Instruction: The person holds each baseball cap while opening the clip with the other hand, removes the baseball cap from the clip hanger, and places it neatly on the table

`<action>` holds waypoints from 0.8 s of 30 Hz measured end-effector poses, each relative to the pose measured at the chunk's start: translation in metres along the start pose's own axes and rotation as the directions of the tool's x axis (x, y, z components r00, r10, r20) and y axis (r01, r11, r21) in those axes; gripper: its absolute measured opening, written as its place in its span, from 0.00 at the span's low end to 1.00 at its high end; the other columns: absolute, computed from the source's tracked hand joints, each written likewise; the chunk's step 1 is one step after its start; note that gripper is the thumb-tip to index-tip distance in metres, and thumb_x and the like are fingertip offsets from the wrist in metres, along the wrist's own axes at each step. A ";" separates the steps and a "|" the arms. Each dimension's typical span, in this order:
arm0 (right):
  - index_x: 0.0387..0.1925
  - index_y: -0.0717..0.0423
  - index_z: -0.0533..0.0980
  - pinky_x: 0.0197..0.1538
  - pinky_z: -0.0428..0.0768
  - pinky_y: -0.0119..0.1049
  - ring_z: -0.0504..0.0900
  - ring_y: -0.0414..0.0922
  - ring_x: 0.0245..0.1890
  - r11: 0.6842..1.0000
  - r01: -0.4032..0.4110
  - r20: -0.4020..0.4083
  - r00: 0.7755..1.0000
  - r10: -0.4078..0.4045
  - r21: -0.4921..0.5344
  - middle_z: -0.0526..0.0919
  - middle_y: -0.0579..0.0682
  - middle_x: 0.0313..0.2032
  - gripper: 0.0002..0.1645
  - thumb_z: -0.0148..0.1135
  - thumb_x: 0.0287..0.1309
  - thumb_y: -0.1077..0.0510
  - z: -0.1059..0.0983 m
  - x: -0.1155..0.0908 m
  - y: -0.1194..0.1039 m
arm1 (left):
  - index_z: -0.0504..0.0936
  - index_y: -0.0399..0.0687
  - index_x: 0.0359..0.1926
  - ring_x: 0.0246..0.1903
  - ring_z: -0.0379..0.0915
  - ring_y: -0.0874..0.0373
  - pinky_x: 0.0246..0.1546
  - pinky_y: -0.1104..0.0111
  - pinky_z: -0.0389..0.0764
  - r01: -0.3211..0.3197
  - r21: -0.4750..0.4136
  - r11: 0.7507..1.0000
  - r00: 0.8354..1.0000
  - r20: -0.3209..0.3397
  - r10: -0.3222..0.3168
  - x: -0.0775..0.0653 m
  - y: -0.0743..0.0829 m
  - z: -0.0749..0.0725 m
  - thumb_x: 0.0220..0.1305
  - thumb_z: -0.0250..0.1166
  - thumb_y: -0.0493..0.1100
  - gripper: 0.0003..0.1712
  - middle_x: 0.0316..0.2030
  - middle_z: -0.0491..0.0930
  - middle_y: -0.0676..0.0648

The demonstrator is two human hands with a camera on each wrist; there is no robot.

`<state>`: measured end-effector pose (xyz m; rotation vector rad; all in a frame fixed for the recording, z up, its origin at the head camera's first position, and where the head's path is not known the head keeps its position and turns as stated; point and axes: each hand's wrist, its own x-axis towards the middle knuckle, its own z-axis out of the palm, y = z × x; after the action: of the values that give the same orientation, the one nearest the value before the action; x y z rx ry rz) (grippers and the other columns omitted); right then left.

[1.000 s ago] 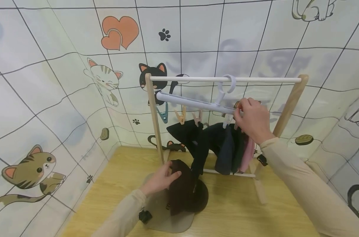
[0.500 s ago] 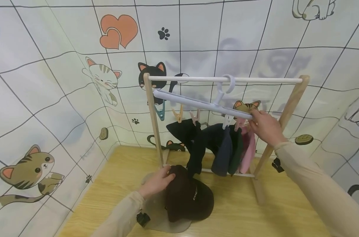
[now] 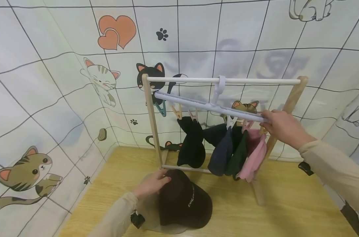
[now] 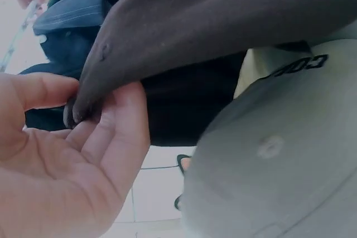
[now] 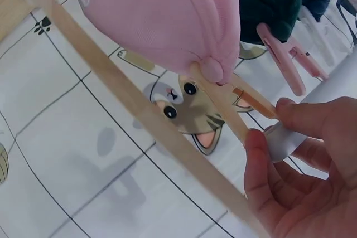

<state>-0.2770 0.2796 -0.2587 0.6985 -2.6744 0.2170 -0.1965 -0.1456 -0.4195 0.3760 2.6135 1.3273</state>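
My left hand [image 3: 151, 184] pinches the top of a dark brown cap [image 3: 183, 202], which has pale lettering on its front. In the left wrist view, thumb and fingers hold a folded part of the brown cap [image 4: 184, 32]. Under it lies a pale grey-beige cap [image 3: 145, 210]. My right hand [image 3: 283, 126] grips the right end of a lilac clip hanger [image 3: 209, 107], which hangs tilted from the rack bar. Pink [image 3: 251, 161], green [image 3: 238, 156], navy [image 3: 221, 156] and black [image 3: 192, 146] caps hang below. The right wrist view shows an orange clip [image 5: 240, 104] on the pink cap, beside my fingertips.
A rack with wooden legs [image 3: 154, 121] and a white top bar [image 3: 256, 81] stands on the wooden table [image 3: 227, 214]. A teal clip [image 3: 160, 108] and a yellow clip [image 3: 177, 112] hang toward the hanger's left end. Behind is a wall with cat drawings.
My right hand has moved right along the hanger to its end, and the hanger has turned, bringing the hanging caps toward me. The brown cap has swung lower, its lettering now facing up.
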 end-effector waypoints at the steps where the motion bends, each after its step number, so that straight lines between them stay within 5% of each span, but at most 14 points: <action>1: 0.41 0.67 0.73 0.25 0.73 0.45 0.76 0.49 0.23 1.000 0.005 0.000 1.000 -0.005 -0.002 0.79 0.58 0.29 0.12 0.65 0.56 0.67 -0.003 -0.001 0.001 | 0.71 0.34 0.60 0.22 0.75 0.56 0.25 0.64 0.77 0.013 -0.024 1.000 1.000 0.009 -0.013 -0.001 0.001 -0.002 0.67 0.58 0.44 0.25 0.45 0.80 0.37; 6: 0.39 0.66 0.75 0.26 0.71 0.43 0.72 0.46 0.23 0.999 0.036 -0.017 0.999 -0.036 0.006 0.79 0.53 0.27 0.11 0.67 0.54 0.68 -0.015 -0.005 0.005 | 0.63 0.24 0.63 0.47 0.75 0.42 0.36 0.55 0.80 0.072 -0.170 0.983 0.993 0.105 -0.055 -0.004 0.000 -0.014 0.68 0.56 0.41 0.30 0.55 0.71 0.28; 13: 0.39 0.67 0.77 0.22 0.67 0.38 0.68 0.44 0.19 1.000 0.016 0.053 0.998 -0.017 0.024 0.80 0.52 0.27 0.12 0.69 0.54 0.65 -0.032 0.000 0.010 | 0.70 0.29 0.55 0.33 0.80 0.51 0.30 0.60 0.81 0.103 -0.194 0.976 0.977 0.203 -0.063 -0.008 -0.018 -0.025 0.68 0.55 0.39 0.19 0.40 0.79 0.40; 19: 0.40 0.67 0.78 0.23 0.68 0.37 0.71 0.44 0.20 0.999 -0.004 0.104 0.995 -0.001 0.044 0.82 0.53 0.29 0.13 0.69 0.54 0.65 -0.039 0.002 0.011 | 0.73 0.32 0.55 0.48 0.75 0.45 0.46 0.53 0.76 0.080 -0.053 0.995 0.989 0.131 -0.072 -0.017 -0.028 -0.028 0.67 0.57 0.38 0.19 0.50 0.77 0.37; 24: 0.41 0.67 0.78 0.23 0.68 0.37 0.71 0.44 0.21 0.999 -0.012 0.118 0.993 0.006 0.052 0.82 0.53 0.29 0.13 0.69 0.54 0.64 -0.038 0.000 0.011 | 0.75 0.35 0.41 0.32 0.79 0.50 0.32 0.58 0.81 0.086 0.000 0.996 0.994 0.069 -0.086 -0.023 -0.030 -0.031 0.66 0.60 0.39 0.09 0.36 0.80 0.41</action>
<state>-0.2711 0.2976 -0.2246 0.7365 -2.7935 0.2574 -0.1878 -0.1932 -0.4253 0.3001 2.5402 1.2677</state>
